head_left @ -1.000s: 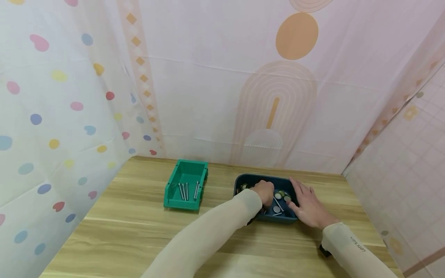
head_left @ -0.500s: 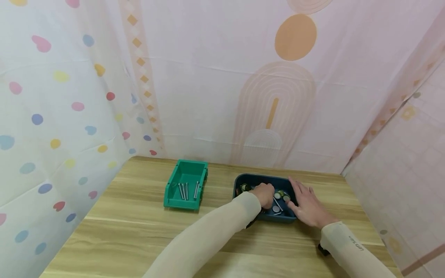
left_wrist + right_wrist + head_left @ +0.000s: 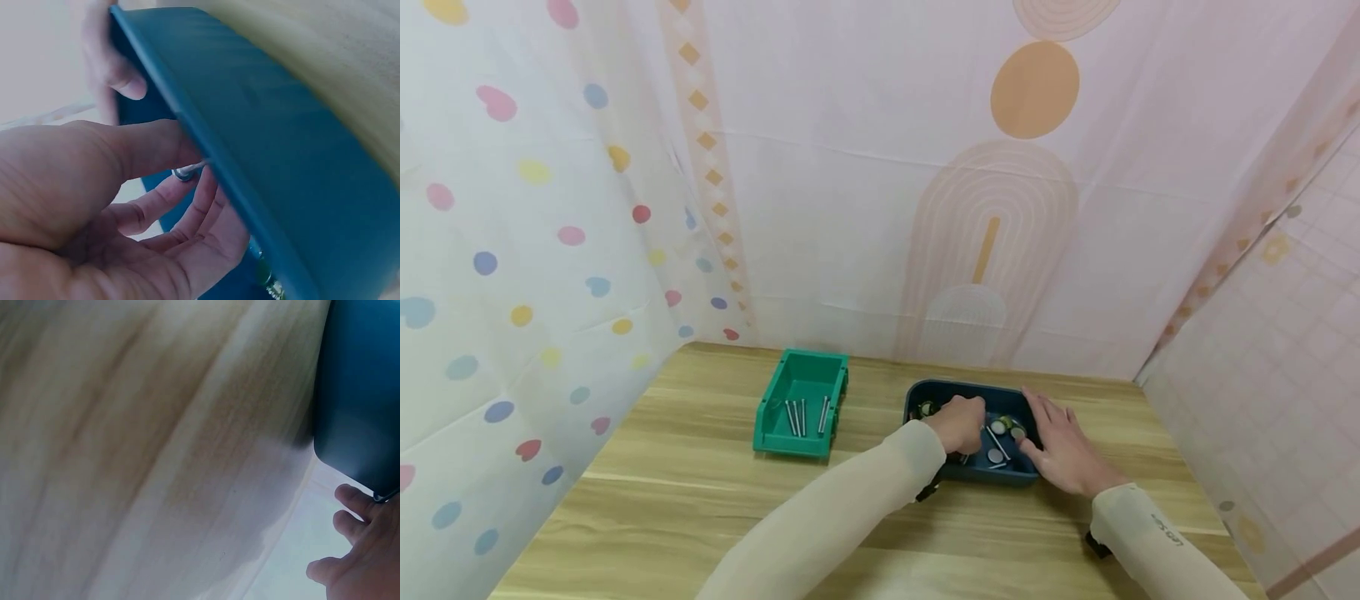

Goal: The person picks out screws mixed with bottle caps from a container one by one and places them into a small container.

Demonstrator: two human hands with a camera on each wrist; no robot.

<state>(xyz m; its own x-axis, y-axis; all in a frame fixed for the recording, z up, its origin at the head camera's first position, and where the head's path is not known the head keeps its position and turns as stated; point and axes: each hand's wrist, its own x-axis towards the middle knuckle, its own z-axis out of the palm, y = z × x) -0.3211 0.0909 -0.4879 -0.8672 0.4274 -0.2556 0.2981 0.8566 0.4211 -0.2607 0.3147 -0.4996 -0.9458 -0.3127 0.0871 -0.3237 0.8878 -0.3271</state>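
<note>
My left hand (image 3: 958, 422) reaches down into a dark blue bin (image 3: 985, 477). In the left wrist view its thumb and fingers are curled around a metal screw (image 3: 183, 173), whose head shows between them; the rim hides part of the grip. Against the bin's right end lies my right hand (image 3: 1066, 447), fingers extended over the rim and thumb inside. Beside the left hand, the bin holds a loose screw (image 3: 997, 443), a round disc (image 3: 996, 456) and several bottle caps (image 3: 998, 427). The right wrist view shows the right hand's fingers (image 3: 353, 525) by the bin's corner.
A green open-front bin (image 3: 792, 444) with several long screws (image 3: 795, 418) stands left of the blue one. Both are on a wooden table (image 3: 647, 492), close to a patterned curtain (image 3: 850, 208) at the back. More curtain hangs along the left and right sides.
The left hand has shifted slightly left inside the blue bin, showing more of the loose screw. My right hand stays at the rim. The head view has tipped slightly up.
</note>
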